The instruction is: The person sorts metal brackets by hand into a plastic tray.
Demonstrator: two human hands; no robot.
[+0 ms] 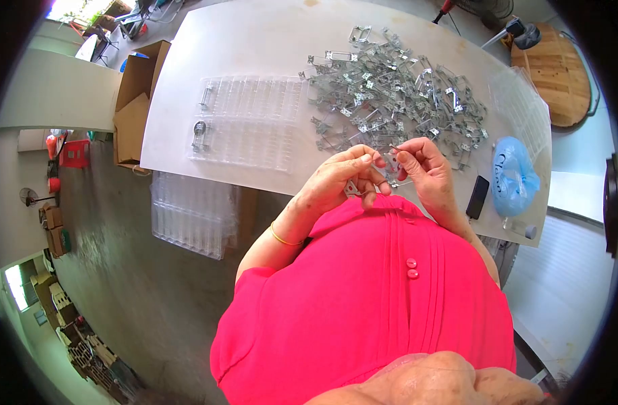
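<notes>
My left hand, a gold bracelet at its wrist, is closed in front of my chest. Its curled fingers hold a small silvery metal bracket, mostly covered by them. My right hand is beside it, thumb and fingers pinched together on a thin dark piece too small to name. Just beyond both hands lies a big heap of similar metal brackets on the pale table. Left of the heap are clear plastic trays with ribbed slots; a couple of metal parts sit in their left-end slots.
At the right are a black phone, a blue plastic bag and a clear plastic sheet. More clear trays are stacked below the table's front edge. An open cardboard box stands by the left edge.
</notes>
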